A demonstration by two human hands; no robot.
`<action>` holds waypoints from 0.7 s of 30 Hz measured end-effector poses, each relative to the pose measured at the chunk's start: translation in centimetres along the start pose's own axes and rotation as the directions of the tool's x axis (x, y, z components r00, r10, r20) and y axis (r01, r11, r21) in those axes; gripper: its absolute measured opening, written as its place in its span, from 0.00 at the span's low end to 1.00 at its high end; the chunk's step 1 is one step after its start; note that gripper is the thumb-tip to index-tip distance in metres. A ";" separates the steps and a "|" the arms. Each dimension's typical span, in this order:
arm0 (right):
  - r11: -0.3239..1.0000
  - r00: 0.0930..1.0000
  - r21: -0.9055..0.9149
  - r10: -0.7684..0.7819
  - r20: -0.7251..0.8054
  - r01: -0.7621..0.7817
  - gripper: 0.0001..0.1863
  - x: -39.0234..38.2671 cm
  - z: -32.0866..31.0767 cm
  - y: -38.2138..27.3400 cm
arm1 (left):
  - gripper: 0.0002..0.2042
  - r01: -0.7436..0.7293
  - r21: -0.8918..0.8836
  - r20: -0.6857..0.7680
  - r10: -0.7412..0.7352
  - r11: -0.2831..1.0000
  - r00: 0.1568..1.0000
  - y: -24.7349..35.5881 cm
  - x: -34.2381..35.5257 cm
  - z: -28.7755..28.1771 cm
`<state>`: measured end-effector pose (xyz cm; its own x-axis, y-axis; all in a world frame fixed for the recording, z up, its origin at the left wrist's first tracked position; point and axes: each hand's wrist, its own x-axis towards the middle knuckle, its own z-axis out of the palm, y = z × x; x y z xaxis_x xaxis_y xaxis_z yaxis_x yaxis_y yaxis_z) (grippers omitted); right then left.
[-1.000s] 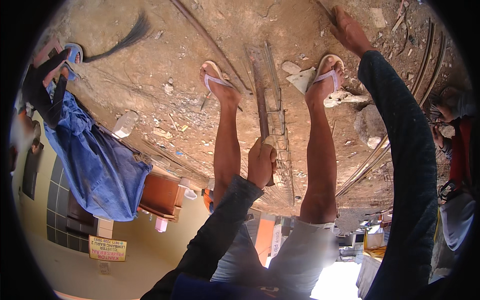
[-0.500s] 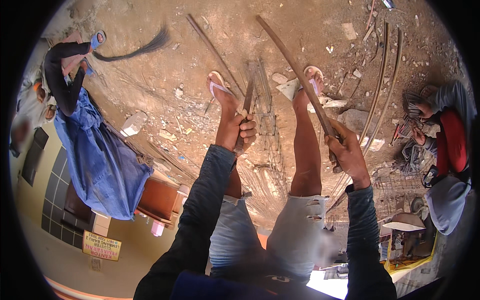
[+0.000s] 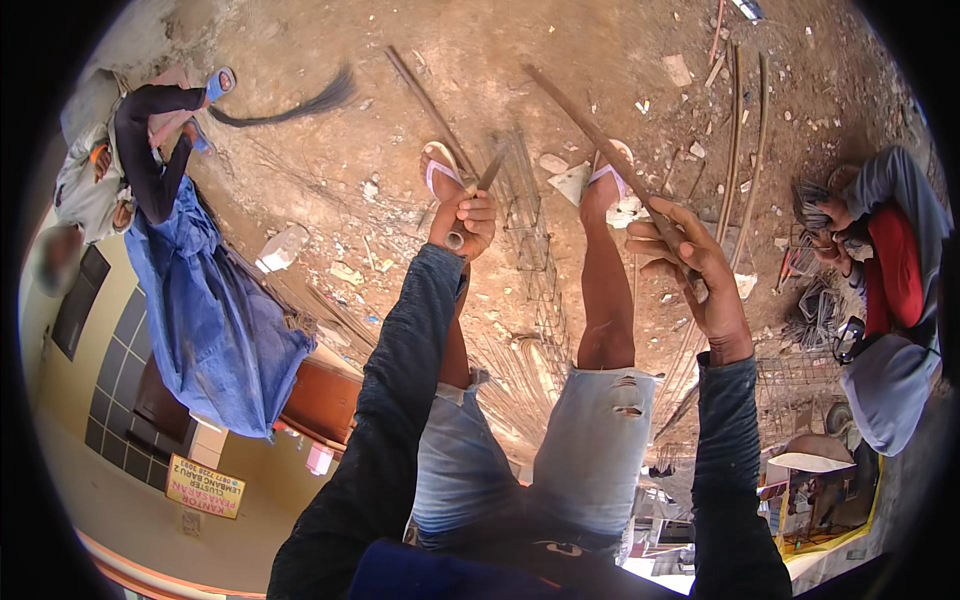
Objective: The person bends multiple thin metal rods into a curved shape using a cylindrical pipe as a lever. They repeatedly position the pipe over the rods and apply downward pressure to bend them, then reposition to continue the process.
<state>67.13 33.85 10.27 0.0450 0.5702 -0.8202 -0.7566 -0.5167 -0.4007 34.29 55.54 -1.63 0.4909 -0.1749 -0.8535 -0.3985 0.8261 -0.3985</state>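
Observation:
My left hand [image 3: 463, 222] grips a short dark metal pipe [image 3: 490, 170], its round hollow end showing beside my thumb. My right hand [image 3: 700, 265] loosely holds a long rusty metal bar [image 3: 575, 115], fingers partly spread along it; the bar slants up and left over my right foot. Between my sandalled feet a thin wire rebar cage [image 3: 535, 270] lies on the dirt, just right of the pipe.
A seated person [image 3: 165, 135] and blue tarp [image 3: 210, 320] are at left. Another person [image 3: 895, 250] crouches right, hands at bent wire pieces [image 3: 815, 315]. Long rods [image 3: 758, 130], rubble [image 3: 282, 247] and another bar [image 3: 420, 90] lie on the dirt.
My right hand has come down from the upper right with the long bar, its fingers now looser. My left hand first moved up and left with the pipe, then shifted slightly higher.

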 end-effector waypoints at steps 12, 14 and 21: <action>0.936 0.949 -0.188 -0.312 -0.056 0.297 0.68 4.2 5.6 -4.7 | 0.05 0.198 -0.053 -0.005 -0.199 0.979 0.980 5.9 0.2 2.5; 0.930 0.946 -0.225 -0.315 -0.081 0.290 0.69 4.7 7.1 -5.2 | 0.05 0.244 -0.083 -0.002 -0.245 0.966 0.970 6.0 -0.1 2.2; 0.944 0.929 -0.198 -0.303 -0.211 0.263 0.71 6.8 12.6 -6.8 | 0.07 0.275 -0.094 -0.098 -0.283 0.957 0.954 6.6 -0.2 2.3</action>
<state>64.35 49.23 12.54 0.4089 0.5519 -0.7268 -0.5732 -0.4644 -0.6751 33.32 62.26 -3.35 0.5053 -0.4534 -0.7342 -0.3192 0.6923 -0.6472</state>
